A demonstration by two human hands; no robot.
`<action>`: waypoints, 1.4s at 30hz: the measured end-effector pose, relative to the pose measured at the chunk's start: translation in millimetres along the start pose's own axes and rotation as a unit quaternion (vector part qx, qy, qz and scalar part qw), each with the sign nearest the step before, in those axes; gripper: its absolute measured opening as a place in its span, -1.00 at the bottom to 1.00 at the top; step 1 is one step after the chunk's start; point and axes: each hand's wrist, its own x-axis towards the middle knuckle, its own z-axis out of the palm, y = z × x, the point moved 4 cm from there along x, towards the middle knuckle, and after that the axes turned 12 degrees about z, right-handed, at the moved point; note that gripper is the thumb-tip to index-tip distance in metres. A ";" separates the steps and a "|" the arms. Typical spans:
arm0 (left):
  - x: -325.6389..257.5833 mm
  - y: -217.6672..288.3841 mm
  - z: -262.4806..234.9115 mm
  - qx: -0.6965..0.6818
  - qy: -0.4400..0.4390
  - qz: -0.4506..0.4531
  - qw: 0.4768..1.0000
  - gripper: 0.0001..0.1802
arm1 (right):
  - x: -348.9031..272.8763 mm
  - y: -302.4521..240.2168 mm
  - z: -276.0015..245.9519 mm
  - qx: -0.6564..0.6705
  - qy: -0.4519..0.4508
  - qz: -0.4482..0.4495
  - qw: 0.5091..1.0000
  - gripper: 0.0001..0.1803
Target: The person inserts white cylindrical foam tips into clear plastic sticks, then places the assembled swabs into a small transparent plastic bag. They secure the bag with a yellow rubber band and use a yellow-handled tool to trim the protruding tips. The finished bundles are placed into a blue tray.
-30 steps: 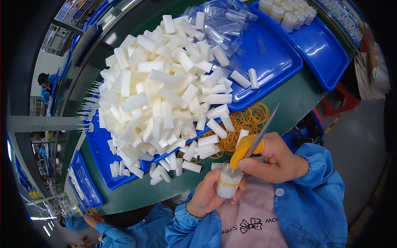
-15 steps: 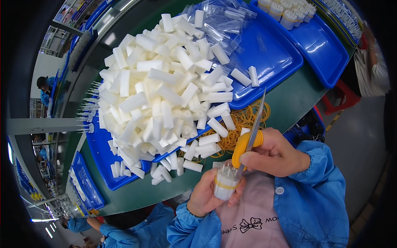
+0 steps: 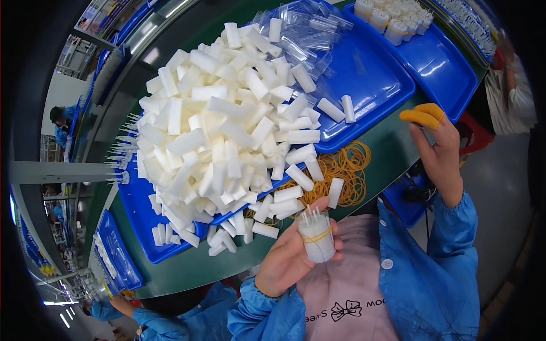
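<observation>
Half a second back the right hand (image 3: 438, 150) was down beside the bundle with a slim tool pinched in its fingers; now it has lifted up and away to the right, out past the table edge, and the tool is no longer in it. Its fingers are loosely spread and hold nothing, and an orange-yellow finger cot (image 3: 422, 115) covers at least one fingertip. The left hand (image 3: 290, 256) has stayed low near the person's chest, fingers curled around a small white bundle (image 3: 316, 235) of foam pieces bound by a yellow rubber band, with thin pins sticking out of its top. That bundle is held upright just off the near edge of the green table (image 3: 392, 142), above a pink apron. On the table right behind it lies a loose heap of yellow rubber bands (image 3: 344, 170). Beyond that, a big pile of white foam sticks (image 3: 222, 131) fills a blue tray (image 3: 369, 79) and spills over its rim onto the tabletop. Clear little plastic bags (image 3: 307, 28) lie at the tray's far end, and a second blue tray (image 3: 443, 68) to the right carries more banded bundles.
</observation>
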 end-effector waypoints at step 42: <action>-5.6 4.7 11.0 0.095 0.030 -0.005 0.995 -0.12 | -50.2 -99.4 54.6 0.166 -0.262 -0.148 0.939 -0.33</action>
